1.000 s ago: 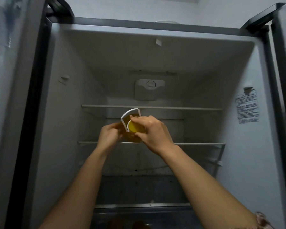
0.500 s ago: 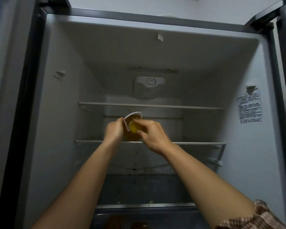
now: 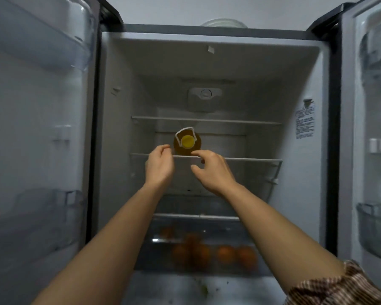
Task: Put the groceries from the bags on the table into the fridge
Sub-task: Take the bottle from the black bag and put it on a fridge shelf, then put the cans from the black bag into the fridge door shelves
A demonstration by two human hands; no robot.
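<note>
Bottle (image 3: pixel 187 143) of amber liquid, yellow cap and white handle loop, on the second shelf (image 3: pixel 251 160) down inside the fridge (image 3: pixel 123 128), left of centre, seen end-on with the cap facing out. Both doors (image 3: pixel 31 150) swung wide.

Left hand (image 3: pixel 160 167) just beside the bottle's left side, fingers (image 3: pixel 163 148) loosely curled, gripping nothing, tips close to the bottle without clasping it. Right hand (image 3: pixel 215 172) just below and in front of the bottle, fingers loosely curled and a little spread, thumb apart underneath, holding nothing. Forefinger tip overlapping the bottle's lower edge, contact impossible to tell.

Oranges (image 3: pixel 207 252) in the clear drawer (image 3: pixel 260 243) at the bottom, blurred. Dial (image 3: pixel 206 94) high on the back wall. Sticker (image 3: pixel 305 119) on the right inner wall. Clear bins (image 3: pixel 374 230) on both doors. Striped sleeve (image 3: pixel 339 287) at the lower right corner, on the right arm.
</note>
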